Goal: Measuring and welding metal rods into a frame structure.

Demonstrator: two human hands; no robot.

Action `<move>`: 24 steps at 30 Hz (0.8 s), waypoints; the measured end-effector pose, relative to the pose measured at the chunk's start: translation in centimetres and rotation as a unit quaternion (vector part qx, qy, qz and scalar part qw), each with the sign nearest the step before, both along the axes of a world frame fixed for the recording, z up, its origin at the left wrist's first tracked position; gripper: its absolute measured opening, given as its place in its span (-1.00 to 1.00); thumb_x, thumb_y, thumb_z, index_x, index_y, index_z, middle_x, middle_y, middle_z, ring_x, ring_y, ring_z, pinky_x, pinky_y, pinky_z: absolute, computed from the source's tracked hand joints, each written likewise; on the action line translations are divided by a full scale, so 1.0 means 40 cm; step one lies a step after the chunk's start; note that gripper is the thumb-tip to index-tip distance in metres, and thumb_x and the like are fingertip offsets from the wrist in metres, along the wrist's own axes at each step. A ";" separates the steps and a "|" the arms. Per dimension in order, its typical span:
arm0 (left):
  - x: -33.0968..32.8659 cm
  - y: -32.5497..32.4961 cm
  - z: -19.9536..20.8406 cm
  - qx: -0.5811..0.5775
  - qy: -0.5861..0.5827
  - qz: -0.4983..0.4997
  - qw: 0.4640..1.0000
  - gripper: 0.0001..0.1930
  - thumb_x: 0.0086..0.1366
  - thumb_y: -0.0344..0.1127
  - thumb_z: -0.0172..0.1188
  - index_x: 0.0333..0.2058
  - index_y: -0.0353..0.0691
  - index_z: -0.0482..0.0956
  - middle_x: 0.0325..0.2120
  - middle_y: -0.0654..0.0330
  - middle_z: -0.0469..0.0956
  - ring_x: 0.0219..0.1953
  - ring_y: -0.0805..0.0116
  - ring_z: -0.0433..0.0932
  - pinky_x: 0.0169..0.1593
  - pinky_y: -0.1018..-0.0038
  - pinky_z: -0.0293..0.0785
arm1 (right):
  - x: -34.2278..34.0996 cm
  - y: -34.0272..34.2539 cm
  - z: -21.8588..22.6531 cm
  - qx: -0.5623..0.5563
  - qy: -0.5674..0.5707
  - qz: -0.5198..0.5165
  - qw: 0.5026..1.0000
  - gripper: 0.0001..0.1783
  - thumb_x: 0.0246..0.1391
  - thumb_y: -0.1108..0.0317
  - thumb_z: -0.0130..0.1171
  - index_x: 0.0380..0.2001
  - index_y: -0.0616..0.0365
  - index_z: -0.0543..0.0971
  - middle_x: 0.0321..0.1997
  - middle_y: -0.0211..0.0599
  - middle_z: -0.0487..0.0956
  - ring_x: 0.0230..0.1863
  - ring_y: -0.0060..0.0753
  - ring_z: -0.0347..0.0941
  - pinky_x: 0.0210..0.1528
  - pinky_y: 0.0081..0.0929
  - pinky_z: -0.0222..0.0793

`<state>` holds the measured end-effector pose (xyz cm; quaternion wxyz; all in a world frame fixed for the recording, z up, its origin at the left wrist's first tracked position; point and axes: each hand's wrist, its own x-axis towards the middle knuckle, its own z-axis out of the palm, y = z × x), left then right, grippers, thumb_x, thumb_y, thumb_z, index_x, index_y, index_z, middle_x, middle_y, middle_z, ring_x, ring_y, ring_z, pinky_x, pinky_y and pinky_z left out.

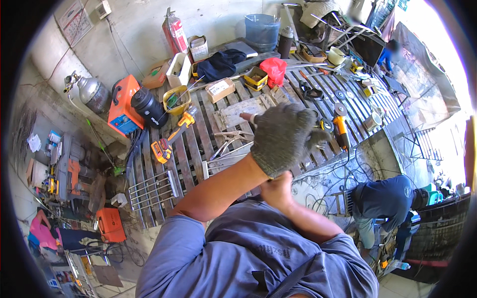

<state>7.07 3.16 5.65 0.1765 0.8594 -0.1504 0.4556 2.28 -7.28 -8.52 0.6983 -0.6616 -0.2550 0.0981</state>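
Observation:
My left hand (282,136) wears a dark grey knitted work glove and is raised over the slatted metal table. It holds nothing I can see; its fingers look apart, and a bare fingertip shows at the glove's left side. My bare right hand (278,191) is closed at the glove's cuff, just below the left wrist, with most of its fingers hidden. Beyond the glove lies a flat, worn board (238,115). Locking pliers (230,141) rest to its left, and a yellow angle grinder (342,128) lies to its right.
A yellow cordless tool (174,134) and a welded bar grate (151,191) lie at left. Behind stand an orange welding machine (125,107), a black jug (149,107), a fire extinguisher (175,32) and a blue bucket (262,32). A co-worker (382,201) bends over at right, near loose cables.

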 end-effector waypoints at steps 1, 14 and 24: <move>-0.039 -0.004 0.022 0.037 0.028 0.008 0.999 -0.57 0.35 0.09 0.22 -0.12 -0.19 0.51 -0.28 0.12 0.56 -0.22 0.10 0.55 -0.09 0.10 0.45 | 0.021 -0.033 0.041 -0.087 -0.062 0.016 0.994 -0.72 0.05 0.55 0.27 -0.13 0.28 0.71 -0.02 0.02 0.73 0.04 0.01 0.66 0.15 -0.13 0.52; -0.043 -0.071 0.018 0.204 -0.005 0.083 0.975 -0.74 0.17 -0.19 0.23 -0.30 -0.25 0.70 -0.46 0.10 0.63 -0.42 0.17 0.58 -0.25 0.08 0.35 | 0.192 -0.228 -0.206 -0.210 -0.232 0.140 0.939 -0.53 0.18 0.37 0.37 0.17 0.13 0.64 0.31 -0.11 0.58 0.40 -0.08 0.43 0.43 -0.06 0.27; -0.038 -0.014 -0.012 0.163 0.060 0.133 0.976 -0.68 0.17 -0.22 0.22 -0.16 -0.27 0.66 -0.42 0.14 0.59 -0.33 0.19 0.55 -0.20 0.10 0.36 | 0.121 -0.176 -0.067 -0.029 0.130 0.105 0.986 -0.73 0.33 0.23 0.23 -0.02 0.13 0.62 -0.17 -0.18 0.69 -0.33 -0.28 0.68 -0.34 -0.32 0.61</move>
